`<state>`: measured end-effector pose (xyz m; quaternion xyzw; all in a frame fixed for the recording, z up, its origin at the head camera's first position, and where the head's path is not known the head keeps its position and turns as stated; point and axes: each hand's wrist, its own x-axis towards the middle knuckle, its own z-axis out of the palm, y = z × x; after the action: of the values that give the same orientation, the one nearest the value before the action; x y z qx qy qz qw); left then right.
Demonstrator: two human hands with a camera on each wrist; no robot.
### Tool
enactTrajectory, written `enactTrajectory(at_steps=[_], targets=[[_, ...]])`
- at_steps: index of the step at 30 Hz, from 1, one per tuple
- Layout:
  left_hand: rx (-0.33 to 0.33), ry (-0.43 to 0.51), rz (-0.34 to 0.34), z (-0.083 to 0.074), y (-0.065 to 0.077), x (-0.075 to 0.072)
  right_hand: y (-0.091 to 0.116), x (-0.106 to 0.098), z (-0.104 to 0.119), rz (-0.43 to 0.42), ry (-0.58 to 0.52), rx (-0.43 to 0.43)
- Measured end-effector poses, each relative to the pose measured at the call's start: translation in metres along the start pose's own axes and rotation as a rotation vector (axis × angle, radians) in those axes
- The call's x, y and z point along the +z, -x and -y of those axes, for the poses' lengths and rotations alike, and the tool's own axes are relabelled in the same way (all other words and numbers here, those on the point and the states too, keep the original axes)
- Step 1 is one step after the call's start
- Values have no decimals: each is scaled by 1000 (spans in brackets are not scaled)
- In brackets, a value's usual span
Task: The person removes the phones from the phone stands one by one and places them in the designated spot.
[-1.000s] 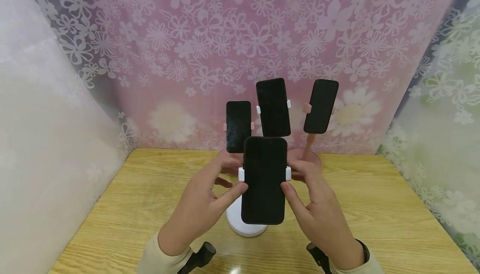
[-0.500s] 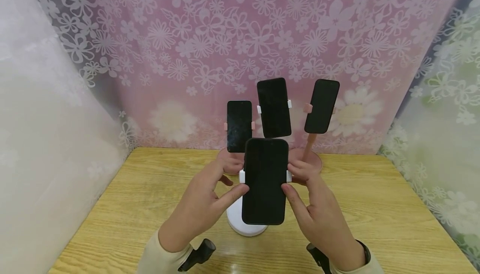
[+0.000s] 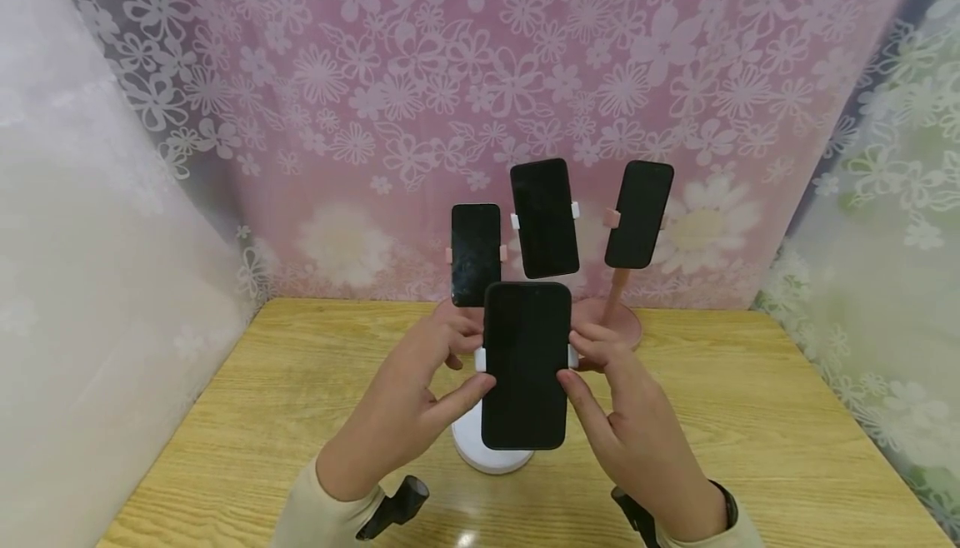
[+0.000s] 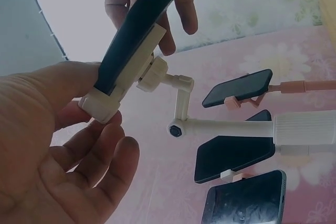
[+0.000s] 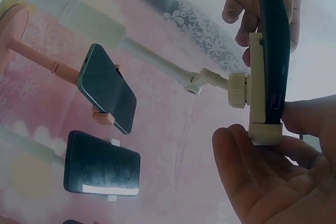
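Note:
A black smartphone [image 3: 525,381] stands upright in the white clamp [image 3: 481,360] of a phone stand, whose round white base [image 3: 491,455] is partly hidden below it. At the phone's left edge my left hand [image 3: 405,398] pinches it, thumb on the front edge and fingers at the clamp. My right hand [image 3: 633,415] grips the right edge the same way. In the left wrist view, the clamp's knob [image 4: 152,74] and jointed white arm [image 4: 182,103] show behind the phone. The right wrist view shows the clamp's back plate [image 5: 257,82] against the phone.
Behind stand more phones in holders: a left phone [image 3: 476,255] in a pink clamp, a middle phone [image 3: 545,217] in a white clamp, and a right phone [image 3: 639,215] on a pink stand. Flowered cloth [image 3: 420,98] hangs behind the wooden table [image 3: 285,415].
The held phone's top edge and clamp have dropped slightly in the head view, while its bottom edge stays about level. Both hands keep their hold, with fingers shifting slightly. The rear phones stay put.

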<state>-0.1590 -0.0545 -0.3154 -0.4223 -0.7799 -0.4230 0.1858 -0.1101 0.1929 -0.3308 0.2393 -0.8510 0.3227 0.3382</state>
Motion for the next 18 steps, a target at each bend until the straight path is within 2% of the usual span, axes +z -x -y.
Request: enactTrajectory(at_steps=[4, 10, 18], targets=[[29, 1, -5, 2, 1, -1, -1, 1, 1, 13, 11, 1], [1, 45, -21, 7, 2, 1, -2, 2, -1, 10, -2, -7], [6, 35, -70, 9, 3, 3, -4, 3, 1, 37, -86, 46]])
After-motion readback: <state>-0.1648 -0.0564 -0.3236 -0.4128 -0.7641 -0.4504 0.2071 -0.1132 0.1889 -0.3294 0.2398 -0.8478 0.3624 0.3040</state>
